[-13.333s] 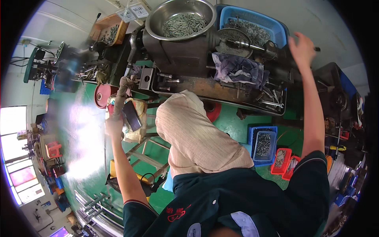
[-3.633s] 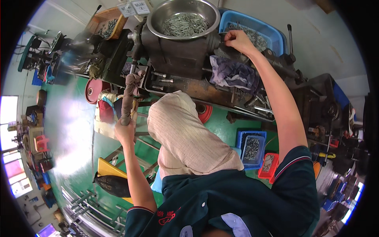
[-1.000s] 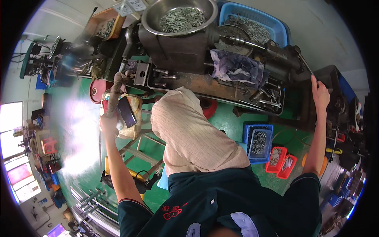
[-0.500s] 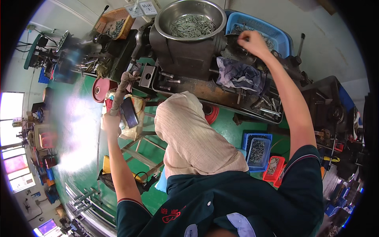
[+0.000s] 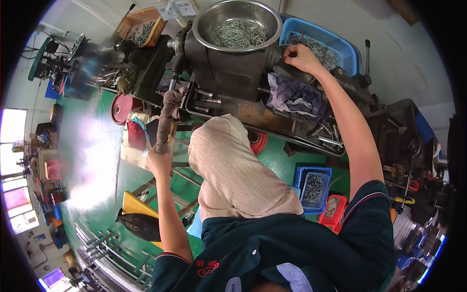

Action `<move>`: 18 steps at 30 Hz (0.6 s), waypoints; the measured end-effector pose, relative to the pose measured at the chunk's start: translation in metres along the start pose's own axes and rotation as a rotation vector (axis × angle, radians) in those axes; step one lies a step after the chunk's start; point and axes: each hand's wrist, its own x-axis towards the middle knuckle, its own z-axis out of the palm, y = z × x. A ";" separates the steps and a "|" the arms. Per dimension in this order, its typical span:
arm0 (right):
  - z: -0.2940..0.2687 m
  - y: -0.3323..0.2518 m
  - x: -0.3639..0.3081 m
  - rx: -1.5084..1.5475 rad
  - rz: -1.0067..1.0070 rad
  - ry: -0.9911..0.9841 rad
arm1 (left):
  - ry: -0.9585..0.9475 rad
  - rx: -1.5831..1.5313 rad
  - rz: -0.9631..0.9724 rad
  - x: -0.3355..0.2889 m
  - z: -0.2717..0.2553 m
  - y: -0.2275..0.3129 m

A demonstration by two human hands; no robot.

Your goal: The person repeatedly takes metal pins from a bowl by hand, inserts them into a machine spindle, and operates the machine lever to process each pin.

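One steel bowl [image 5: 204, 27] and one wrapped lever [image 5: 167, 119] show.

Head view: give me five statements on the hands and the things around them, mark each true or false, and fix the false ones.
1. The steel bowl holds a heap of thin metal pieces. True.
2. The bowl stands on the floor. False: it sits on top of the dark machine housing.
3. The right hand is near the blue basket. True.
4. The left hand is empty. False: it grips the cloth-wrapped lever.
5. The purple-and-white cloth is spread flat. False: it lies bunched up.
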 end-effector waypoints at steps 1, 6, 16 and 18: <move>-0.010 0.002 0.000 -0.049 -0.024 -0.025 | -0.006 0.014 -0.008 0.002 0.001 0.001; -0.048 -0.023 -0.004 -0.782 0.359 0.110 | 0.015 0.047 -0.022 0.003 0.000 -0.005; -0.013 -0.127 0.080 -0.339 -0.371 0.201 | 0.015 0.003 -0.047 0.002 -0.003 0.003; -0.004 -0.135 0.092 -0.381 -0.315 0.126 | 0.026 0.014 -0.048 0.002 -0.002 0.004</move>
